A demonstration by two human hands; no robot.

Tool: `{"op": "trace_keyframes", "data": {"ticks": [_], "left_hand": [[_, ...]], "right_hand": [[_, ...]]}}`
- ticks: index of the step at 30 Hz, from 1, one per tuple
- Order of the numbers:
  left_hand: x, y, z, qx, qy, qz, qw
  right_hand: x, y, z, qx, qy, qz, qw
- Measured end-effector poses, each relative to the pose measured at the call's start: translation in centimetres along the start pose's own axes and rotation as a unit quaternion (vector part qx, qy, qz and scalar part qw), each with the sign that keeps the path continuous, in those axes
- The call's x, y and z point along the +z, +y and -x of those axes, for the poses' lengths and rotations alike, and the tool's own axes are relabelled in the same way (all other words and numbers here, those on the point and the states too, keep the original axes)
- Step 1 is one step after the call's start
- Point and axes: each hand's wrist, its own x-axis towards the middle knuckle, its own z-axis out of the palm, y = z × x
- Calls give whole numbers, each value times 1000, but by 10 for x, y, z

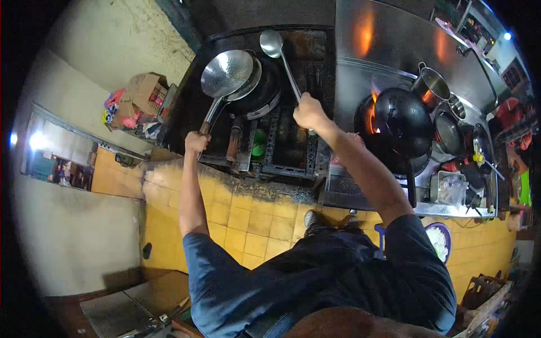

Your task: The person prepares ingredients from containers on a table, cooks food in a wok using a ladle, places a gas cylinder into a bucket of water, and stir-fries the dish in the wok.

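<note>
My left hand [197, 142] is wrapped round the handle of a perforated metal strainer [227, 73], whose bowl lies over a dark pan [265, 87] on the black stove. My right hand [311, 112] grips the handle of a metal ladle [271, 43]; its round bowl is raised above the stove, to the right of the strainer. Further right, a black wok [401, 121] sits tilted over a burner, with orange flames [372, 112] at its left side.
A metal pot [430, 84], a smaller pan [449, 132] and a clear plastic container [448, 188] stand right of the wok. A cardboard box [147, 93] is at the left. A purple basin [438, 241] with white contents sits low at the right.
</note>
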Motion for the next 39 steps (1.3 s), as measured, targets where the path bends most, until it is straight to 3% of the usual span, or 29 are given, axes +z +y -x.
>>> {"op": "trace_keyframes", "data": {"ticks": [2, 4, 6, 7, 8, 9, 10, 11, 13, 14, 16, 17, 19, 20, 22, 24, 25, 27, 28, 29, 30, 32, 33, 36, 38, 39], "left_hand": [[6, -5, -2, 3, 5, -32, 999], [17, -14, -16, 10, -16, -31, 999], [32, -6, -15, 21, 2, -39, 999], [43, -17, -33, -5, -37, 11, 999], [52, -14, -25, 59, -21, 60, 996], [59, -16, -34, 39, 2, -90, 995], [63, -26, -40, 47, -89, 173, 980], [61, -3, -28, -34, -108, 94, 989], [64, 17, -16, -32, -97, 26, 994], [68, 22, -14, -27, -102, 24, 994], [74, 31, -12, -132, -122, 50, 982], [79, 44, -7, -128, -123, 49, 983], [88, 74, 7, -204, -1, -153, 967], [97, 67, -3, -200, 2, -152, 968], [101, 34, -28, -36, -34, -283, 958], [106, 39, -7, -17, -23, -266, 964], [108, 42, 1, -2, -18, -252, 968], [118, 59, 11, -56, -23, -423, 904], [124, 63, 24, -15, 46, -434, 900], [129, 65, 38, 24, 112, -443, 889], [135, 79, 52, 26, 114, -444, 889], [141, 106, 86, -52, 167, -425, 888], [142, 113, 94, -53, 169, -425, 888], [149, 119, 111, -125, 154, -419, 886], [152, 109, 117, -69, 184, -467, 862], [151, 100, 119, -43, 199, -489, 848]], "right_hand": [[-17, 14, -8, 56, -81, -248, 964], [-52, 19, 7, 68, -160, -509, 843], [-88, 39, 38, 51, -215, -555, 802], [-114, 44, 65, 40, -185, -535, 823], [-138, 45, 98, 35, -158, -514, 843], [-163, 51, 126, 43, -145, -483, 863], [-184, 62, 150, 49, -138, -448, 882], [-191, 83, 171, 57, -96, -461, 880], [-243, 91, 229, 98, -80, -462, 878], [-266, 91, 256, 133, -48, -463, 875], [-298, 111, 296, 166, -17, -464, 870], [-311, 124, 313, 183, 14, -463, 867], [-340, 157, 341, 214, 73, -460, 858], [-355, 176, 350, 227, 103, -459, 853], [-378, 226, 359, 232, 202, -382, 871], [-415, 269, 348, 235, 222, -395, 860], [-429, 305, 339, 235, 277, -403, 840], [-459, 362, 317, 229, 290, -388, 844], [-478, 380, 304, 224, 246, -364, 870], [-489, 418, 284, 191, 270, -315, 890], [-506, 445, 269, 188, 240, -343, 889], [-531, 530, 218, 150, 212, -250, 933], [-541, 535, 192, 262, 218, -328, 881], [-557, 568, 133, 262, 198, -248, 911], [-551, 595, 92, 358, 198, -67, 910], [-550, 633, 66, 355, 195, -63, 912]]}}
